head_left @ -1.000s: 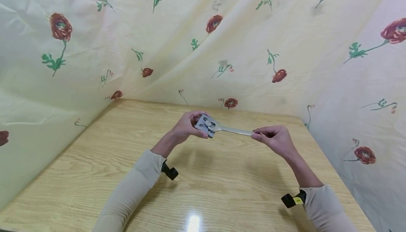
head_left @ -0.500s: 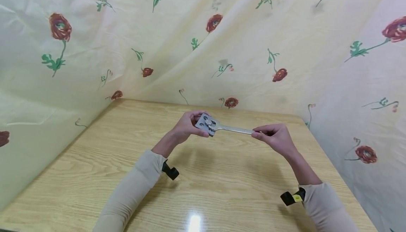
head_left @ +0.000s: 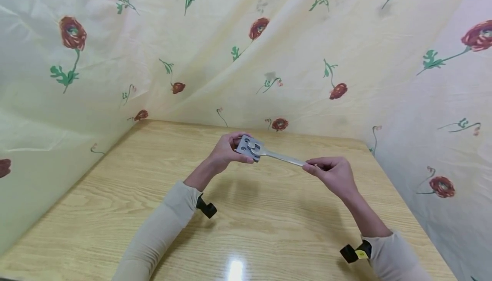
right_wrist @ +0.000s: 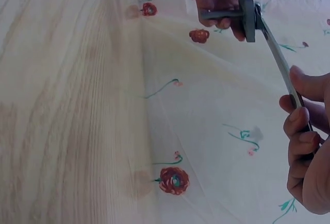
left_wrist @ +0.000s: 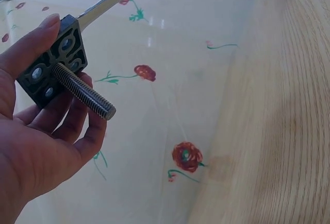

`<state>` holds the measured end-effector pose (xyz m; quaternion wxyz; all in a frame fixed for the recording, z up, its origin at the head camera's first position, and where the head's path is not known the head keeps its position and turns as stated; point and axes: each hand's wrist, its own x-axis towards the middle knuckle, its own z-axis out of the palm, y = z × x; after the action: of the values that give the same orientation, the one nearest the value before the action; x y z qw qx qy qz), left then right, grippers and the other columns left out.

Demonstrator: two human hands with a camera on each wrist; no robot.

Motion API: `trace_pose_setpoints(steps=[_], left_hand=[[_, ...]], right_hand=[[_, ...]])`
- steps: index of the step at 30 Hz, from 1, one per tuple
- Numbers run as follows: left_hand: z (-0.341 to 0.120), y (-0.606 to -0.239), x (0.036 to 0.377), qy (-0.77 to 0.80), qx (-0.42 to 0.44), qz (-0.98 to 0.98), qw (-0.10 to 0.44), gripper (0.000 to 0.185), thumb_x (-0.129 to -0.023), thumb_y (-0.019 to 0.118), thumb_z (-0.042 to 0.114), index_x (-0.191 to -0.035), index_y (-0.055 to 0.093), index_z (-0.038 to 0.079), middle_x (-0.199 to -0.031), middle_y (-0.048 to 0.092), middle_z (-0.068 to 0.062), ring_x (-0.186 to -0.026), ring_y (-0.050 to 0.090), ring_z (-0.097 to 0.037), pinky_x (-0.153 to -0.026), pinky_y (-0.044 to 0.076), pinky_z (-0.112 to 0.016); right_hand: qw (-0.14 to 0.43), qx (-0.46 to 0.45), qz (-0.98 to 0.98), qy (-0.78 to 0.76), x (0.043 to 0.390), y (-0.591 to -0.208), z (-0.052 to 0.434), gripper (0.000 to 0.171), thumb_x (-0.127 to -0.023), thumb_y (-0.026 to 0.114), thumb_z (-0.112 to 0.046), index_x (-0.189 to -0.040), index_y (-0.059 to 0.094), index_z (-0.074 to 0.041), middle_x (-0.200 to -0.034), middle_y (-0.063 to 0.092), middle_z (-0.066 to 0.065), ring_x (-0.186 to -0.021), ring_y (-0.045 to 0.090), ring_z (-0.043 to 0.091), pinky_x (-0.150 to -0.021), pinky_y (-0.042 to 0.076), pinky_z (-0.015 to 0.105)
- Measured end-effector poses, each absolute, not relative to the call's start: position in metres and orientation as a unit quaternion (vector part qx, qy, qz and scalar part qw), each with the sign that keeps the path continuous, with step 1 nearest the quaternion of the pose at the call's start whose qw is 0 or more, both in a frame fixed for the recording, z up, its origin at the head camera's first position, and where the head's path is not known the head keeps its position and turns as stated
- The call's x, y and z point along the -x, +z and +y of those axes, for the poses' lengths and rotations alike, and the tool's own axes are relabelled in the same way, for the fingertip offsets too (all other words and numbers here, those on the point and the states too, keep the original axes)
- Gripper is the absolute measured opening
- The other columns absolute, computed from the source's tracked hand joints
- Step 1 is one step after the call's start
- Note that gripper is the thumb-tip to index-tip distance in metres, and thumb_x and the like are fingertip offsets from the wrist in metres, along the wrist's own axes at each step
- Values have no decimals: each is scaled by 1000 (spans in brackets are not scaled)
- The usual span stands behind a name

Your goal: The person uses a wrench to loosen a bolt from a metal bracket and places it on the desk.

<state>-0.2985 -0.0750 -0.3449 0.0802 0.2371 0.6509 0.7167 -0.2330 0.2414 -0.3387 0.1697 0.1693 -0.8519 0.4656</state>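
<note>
In the head view my left hand (head_left: 226,149) grips a square grey plate (head_left: 243,144) with holes by its edges, above the table. A threaded bolt (left_wrist: 85,91) passes through the plate, its shank sticking out of the ribbed back in the left wrist view. On the plate's face, the open end of a wrench (head_left: 282,157) sits round the bolt's head (head_left: 251,146). My right hand (head_left: 333,173) pinches the far end of the wrench handle between thumb and fingers. The right wrist view shows those fingers (right_wrist: 299,126) curled round the handle.
Below the hands spreads a wood-grain table (head_left: 246,221). A flower-patterned cloth (head_left: 215,59) hangs along its back and both sides. Each wrist carries a small black camera, the left one (head_left: 207,208) and the right one (head_left: 349,253), close over the tabletop.
The right hand has swung the wrench's handle end downward, toward the body, so the handle slopes more. The left hand and plate have risen slightly.
</note>
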Motion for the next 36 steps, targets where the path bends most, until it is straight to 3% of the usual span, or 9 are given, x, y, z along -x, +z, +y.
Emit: trace_pose_setpoints(steps=[10,16,29,36], left_hand=[[-73,-344,300,715,-221,661,47,65,-71,76,-18,-131,55,-5,-127,63,-31,-98,70,-13,-77,59,-24],[-73,-346,300,713,-216,666,33,67,-70,78,-17,-132,54,-5,-129,63,-30,-101,70,-16,-78,59,-26],[-70,-347,297,699,-214,682,13,66,-71,79,-14,-132,55,-1,-131,62,-28,-107,67,-22,-80,59,-27],[-71,-348,299,700,-223,678,24,68,-71,79,-15,-133,53,-4,-129,62,-31,-104,69,-20,-79,59,-27]], right_hand=[[180,-125,-860,460,222,-339,230,19,-85,80,-18,-95,80,-2,-59,59,-20,-49,38,1,-47,35,24],[188,-106,-859,464,219,-340,223,20,-84,81,-23,-93,81,-5,-59,59,-13,-49,40,2,-46,35,24],[182,-93,-857,473,222,-350,213,23,-85,80,-27,-93,81,-6,-61,58,-11,-50,40,3,-46,35,24],[167,-127,-853,478,240,-353,223,19,-86,79,-19,-96,80,-3,-60,59,-17,-49,38,1,-48,35,23]])
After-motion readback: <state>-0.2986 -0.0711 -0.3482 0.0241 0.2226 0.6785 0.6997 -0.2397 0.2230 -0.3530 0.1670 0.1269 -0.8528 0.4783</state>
